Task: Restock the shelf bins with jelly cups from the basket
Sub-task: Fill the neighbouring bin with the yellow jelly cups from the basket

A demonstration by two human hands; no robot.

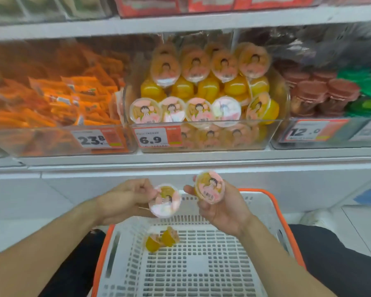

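Observation:
My left hand (124, 200) holds a jelly cup (165, 201) with a pink cartoon lid, its fingers curled round it. My right hand (221, 207) grips a second jelly cup (210, 187), lid facing me. Both hands hover above the white basket (201, 273) with an orange rim. Two yellow jelly cups (162, 239) lie on their sides on the basket floor. Straight ahead on the shelf, a clear bin (274, 133) tagged 6.9 is stacked with several of the same cups.
A clear bin of orange snack packets (51, 97) stands left of the jelly bin. Another bin of brown and green lidded cups (330, 93) stands to its right. A white shelf ledge (180, 161) runs between the bins and the basket. Dark trouser legs flank the basket.

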